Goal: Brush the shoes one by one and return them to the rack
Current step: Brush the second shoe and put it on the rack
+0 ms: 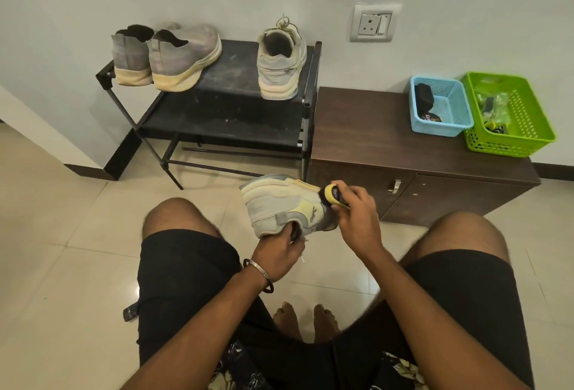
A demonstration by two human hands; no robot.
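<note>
Nearest, a pale sneaker (279, 203) is held sole-up above the knees, gripped at its opening by the left hand (279, 254). At its three o'clock, a yellow brush (333, 194) is clasped in the curled fingers of the right hand (357, 219), bristles touching the shoe. Farther off, at twelve o'clock, its mate (279, 60) and a grey pair (164, 54) are seen on the black rack (230, 110).

Three shoes (174, 57) sit on the rack (217, 116). Right of it, a cabinet (388, 141) bears two baskets (447, 110) side by side.
</note>
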